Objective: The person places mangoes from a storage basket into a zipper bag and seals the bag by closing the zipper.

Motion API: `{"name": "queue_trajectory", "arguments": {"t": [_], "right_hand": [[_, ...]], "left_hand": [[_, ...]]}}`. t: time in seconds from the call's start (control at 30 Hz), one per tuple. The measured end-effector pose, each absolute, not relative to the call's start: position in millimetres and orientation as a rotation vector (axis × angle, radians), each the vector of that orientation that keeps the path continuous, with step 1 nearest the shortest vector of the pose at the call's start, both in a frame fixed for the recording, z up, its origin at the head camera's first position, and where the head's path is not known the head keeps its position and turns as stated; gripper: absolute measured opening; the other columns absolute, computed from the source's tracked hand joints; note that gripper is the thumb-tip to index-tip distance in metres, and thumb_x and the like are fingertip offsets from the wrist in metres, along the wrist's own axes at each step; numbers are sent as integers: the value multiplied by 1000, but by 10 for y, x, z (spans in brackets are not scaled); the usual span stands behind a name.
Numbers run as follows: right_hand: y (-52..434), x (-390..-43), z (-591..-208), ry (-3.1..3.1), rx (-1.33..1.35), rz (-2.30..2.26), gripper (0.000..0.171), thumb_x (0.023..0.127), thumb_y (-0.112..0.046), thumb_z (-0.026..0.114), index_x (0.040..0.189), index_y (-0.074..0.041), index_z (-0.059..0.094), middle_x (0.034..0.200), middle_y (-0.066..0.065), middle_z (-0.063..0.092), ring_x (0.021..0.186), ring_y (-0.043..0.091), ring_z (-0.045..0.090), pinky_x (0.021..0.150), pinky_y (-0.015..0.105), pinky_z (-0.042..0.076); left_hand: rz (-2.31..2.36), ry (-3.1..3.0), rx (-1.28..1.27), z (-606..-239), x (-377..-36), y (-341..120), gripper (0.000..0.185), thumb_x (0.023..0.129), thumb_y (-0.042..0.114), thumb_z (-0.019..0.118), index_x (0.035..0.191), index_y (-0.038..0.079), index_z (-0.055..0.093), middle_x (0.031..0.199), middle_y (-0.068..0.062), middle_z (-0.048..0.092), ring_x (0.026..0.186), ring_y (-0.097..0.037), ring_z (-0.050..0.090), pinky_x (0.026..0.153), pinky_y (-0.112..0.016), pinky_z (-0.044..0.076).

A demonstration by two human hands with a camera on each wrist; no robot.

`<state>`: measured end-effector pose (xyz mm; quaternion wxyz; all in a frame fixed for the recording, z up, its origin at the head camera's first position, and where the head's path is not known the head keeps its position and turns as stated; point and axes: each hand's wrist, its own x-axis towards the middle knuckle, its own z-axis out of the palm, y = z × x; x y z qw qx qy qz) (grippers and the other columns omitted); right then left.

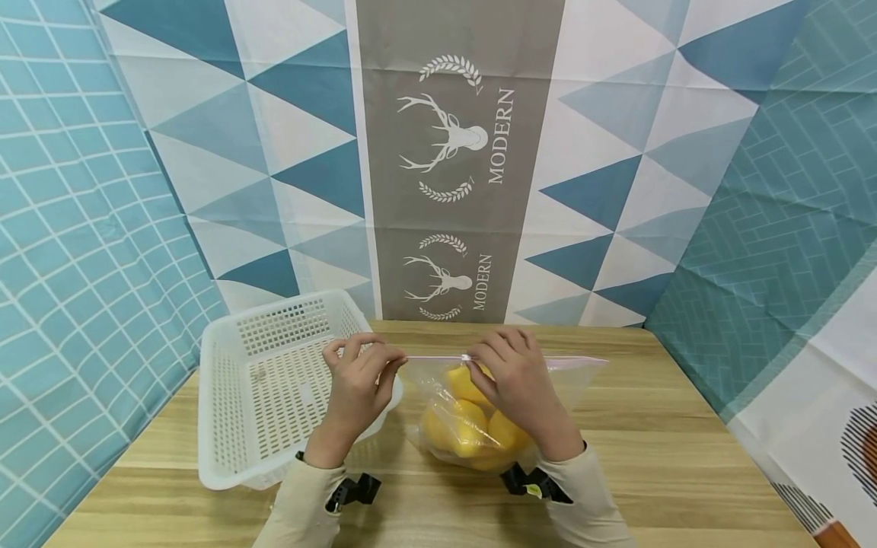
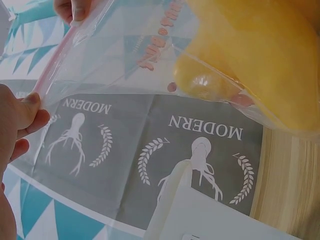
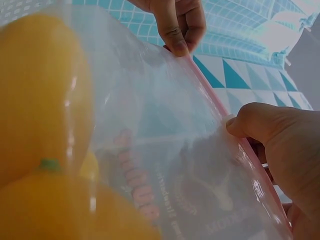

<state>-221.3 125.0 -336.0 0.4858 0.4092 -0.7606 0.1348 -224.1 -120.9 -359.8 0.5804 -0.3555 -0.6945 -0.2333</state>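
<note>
A: Head view first: what writing can you read?

B: "MODERN", twice, beside white stag heads on the grey banner (image 1: 455, 160) at the back. The bag (image 1: 479, 403) has reddish print too, seen through the plastic in both wrist views, but it is reversed and blurred; I cannot read it.

A: What is hard to make out?

B: The right hand (image 1: 517, 380) covers part of the bag's top and the fruit (image 1: 469, 426) under it. The wrist views cut off most of each hand, and how many fruit there are cannot be told.

A: The containers?

B: The clear bag stands on the wooden table (image 1: 685, 457), near its middle, with yellow fruit inside. Just left of it sits a white slotted basket (image 1: 274, 388); nothing shows in it.

A: And the hands?

B: Both pinch the pink seal strip (image 1: 438, 357). The left hand (image 1: 359, 388) grips its left end between thumb and curled fingers; the right pinches the small slider (image 3: 229, 121) partway along.
</note>
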Motion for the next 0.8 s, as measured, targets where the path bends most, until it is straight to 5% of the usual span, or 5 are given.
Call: {"name": "queue_trajectory", "arguments": {"t": [0.8], "right_hand": [[1530, -2215, -3368, -1866, 987, 311, 34, 104, -23, 45, 89, -5, 70, 86, 6, 64, 85, 29, 57, 79, 48, 42]], "left_hand": [[-535, -1619, -829, -3597, -2248, -1217, 22, 100, 17, 60, 83, 6, 69, 73, -5, 67, 86, -31, 59, 80, -59, 23]]}}
